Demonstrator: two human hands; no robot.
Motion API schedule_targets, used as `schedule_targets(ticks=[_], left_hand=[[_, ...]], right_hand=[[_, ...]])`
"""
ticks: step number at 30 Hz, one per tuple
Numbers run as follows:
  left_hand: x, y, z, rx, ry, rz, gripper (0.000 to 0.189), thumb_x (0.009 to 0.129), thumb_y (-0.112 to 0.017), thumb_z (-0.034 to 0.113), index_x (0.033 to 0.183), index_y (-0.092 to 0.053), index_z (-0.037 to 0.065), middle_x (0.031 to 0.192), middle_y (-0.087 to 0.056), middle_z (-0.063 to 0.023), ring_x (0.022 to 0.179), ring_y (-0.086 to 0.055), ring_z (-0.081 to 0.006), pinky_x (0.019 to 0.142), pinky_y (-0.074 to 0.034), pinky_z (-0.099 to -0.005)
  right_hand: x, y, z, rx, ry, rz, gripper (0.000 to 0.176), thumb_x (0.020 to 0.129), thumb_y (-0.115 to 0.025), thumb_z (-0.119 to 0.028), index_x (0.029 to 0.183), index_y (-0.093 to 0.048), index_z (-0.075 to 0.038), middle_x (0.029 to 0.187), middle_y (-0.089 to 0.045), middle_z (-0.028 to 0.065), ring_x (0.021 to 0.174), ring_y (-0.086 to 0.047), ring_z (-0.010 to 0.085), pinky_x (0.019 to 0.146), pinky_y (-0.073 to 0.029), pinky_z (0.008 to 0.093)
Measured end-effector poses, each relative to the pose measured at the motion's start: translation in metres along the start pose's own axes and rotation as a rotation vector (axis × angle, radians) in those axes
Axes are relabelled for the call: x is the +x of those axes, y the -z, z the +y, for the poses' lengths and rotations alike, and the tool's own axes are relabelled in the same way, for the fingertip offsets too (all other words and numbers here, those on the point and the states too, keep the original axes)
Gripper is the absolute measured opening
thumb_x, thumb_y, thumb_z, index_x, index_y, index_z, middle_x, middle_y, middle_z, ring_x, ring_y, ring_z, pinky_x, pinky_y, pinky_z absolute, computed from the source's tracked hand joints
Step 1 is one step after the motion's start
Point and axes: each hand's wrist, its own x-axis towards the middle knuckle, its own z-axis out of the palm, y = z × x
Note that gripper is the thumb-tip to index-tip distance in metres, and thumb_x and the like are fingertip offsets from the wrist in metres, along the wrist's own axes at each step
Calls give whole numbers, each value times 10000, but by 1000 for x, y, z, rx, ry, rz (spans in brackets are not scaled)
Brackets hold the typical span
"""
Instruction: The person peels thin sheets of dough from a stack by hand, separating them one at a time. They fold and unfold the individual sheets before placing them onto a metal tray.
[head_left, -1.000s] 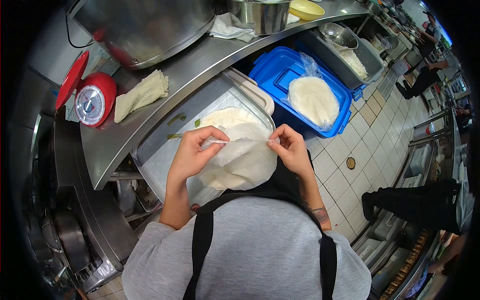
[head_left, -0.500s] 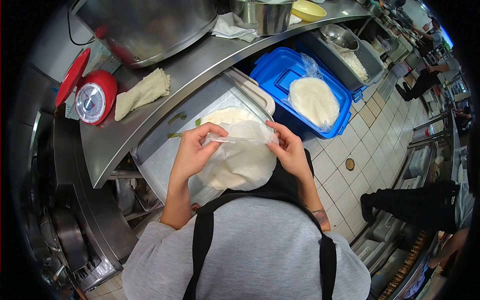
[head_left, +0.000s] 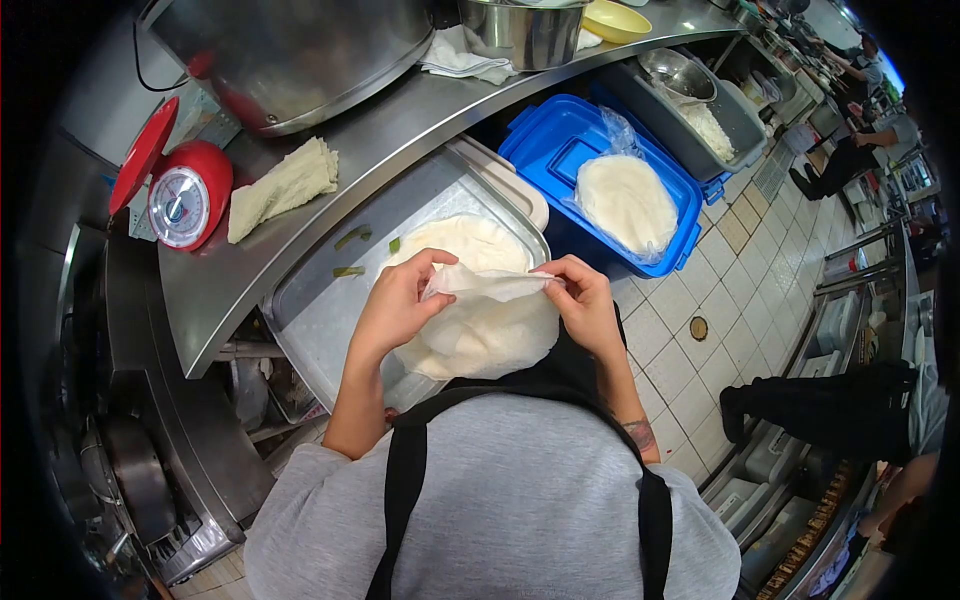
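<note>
A curved counter of brushed steel [head_left: 375, 150] is running beyond both hands, on the far left. A shallow rectangular tray of grey metal [head_left: 315, 290] is lying beneath and to the left of the hands. A rectangular tub-shaped piece of blue plastic [head_left: 545, 130] is standing beyond the right hand, bearing a round off-white pile in clear plastic wrap [head_left: 625, 205]. A thin, translucent white round sheet [head_left: 490, 310] is hanging between the hands, over the tray's near edge; a pale round layer [head_left: 465, 240] is showing just beyond it. The sheet is looking light, limp and prone to tearing or clinging; the rim, taken gently between fingertip pads at two separated places, is offering the likeliest safe hold. The right hand [head_left: 588, 310] is pinching the upper edge between thumb and forefinger. The left hand [head_left: 395, 305] is keeping thumb and forefinger parted around the opposite end of that edge; firm contact there cannot be told. A small green leafy strip [head_left: 349, 271] is lying left of the left hand.
</note>
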Motion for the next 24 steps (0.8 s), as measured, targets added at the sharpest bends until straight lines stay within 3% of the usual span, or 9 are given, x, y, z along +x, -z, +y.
schedule_targets(ticks=[4, 7, 8, 10, 13, 16, 20, 22, 24], left_hand=[[7, -10, -15, -101, -141, 181, 412, 720, -665, -34, 1118, -588, 42, 714, -552, -3, 687, -531, -67, 637, -421, -221], [22, -20, -8, -4, -208, 510, 345, 738, -693, 24, 1071, -602, 46, 751, -621, -80, 734, -627, -158, 713, -479, -285], [27, -19, -8, -55, -176, 453, 326, 746, -687, 24, 1061, -604, 41, 765, -628, -82, 737, -626, -159, 716, -479, -284], [44, -13, -10, -156, -117, 346, 286, 763, -676, 23, 1041, -609, 31, 792, -640, -87, 743, -625, -160, 722, -478, -281], [64, -10, -23, -78, -194, 322, 219, 808, -646, 49, 1020, -607, 9, 761, -606, -68, 737, -588, -129, 697, -465, -263], [64, -5, -24, -190, -224, 297, 159, 862, -604, 84, 997, -598, 1, 752, -594, -22, 742, -557, -85, 678, -452, -238], [48, 10, -8, -429, -264, 225, 120, 938, -533, 119, 959, -584, 13, 794, -605, 21, 750, -532, -37, 660, -434, -203], [41, 26, 5, -552, -229, 60, 130, 956, -528, 135, 960, -582, 17, 838, -625, 9, 742, -552, -31, 659, -451, -197], [42, 38, 11, -741, -154, -114, 138, 953, -545, 145, 965, -583, 13, 850, -633, 6, 738, -567, -34, 663, -465, -196]], right_hand=[[1, -4, 1, -14, 33, 98, 110, 858, -571, -40, 929, -636, 12, 756, -571, 27, 667, -508, 72, 613, -409, 214], [12, -9, 8, -112, 5, 273, 102, 873, -547, -58, 927, -610, 1, 684, -561, 44, 606, -497, 82, 574, -412, 239], [20, -11, 12, -151, 100, 372, 104, 885, -535, -76, 923, -603, -7, 620, -552, 68, 545, -484, 97, 528, -407, 274], [31, -7, 2, -159, 54, 435, 97, 880, -543, -72, 922, -606, -11, 618, -560, 85, 530, -489, 110, 511, -399, 293], [42, 5, -25, -348, 164, 422, 95, 876, -548, -58, 928, -610, -8, 592, -549, 81, 505, -472, 110, 503, -391, 294], [38, 14, -34, -370, 173, 264, 97, 871, -545, -37, 929, -617, -9, 575, -523, 74, 485, -454, 103, 490, -379, 282], [27, 11, -38, -75, 135, 150, 95, 898, -547, -49, 948, -613, -4, 673, -569, 22, 590, -477, 56, 555, -398, 230], [25, 8, -33, 248, 102, 129, 99, 913, -550, -65, 963, -608, -3, 753, -593, -3, 666, -492, 41, 607, -409, 206], [26, 9, -32, 328, 7, 94, 117, 928, -556, -92, 983, -596, 3, 842, -598, -16, 745, -493, 30, 669, -414, 193]])
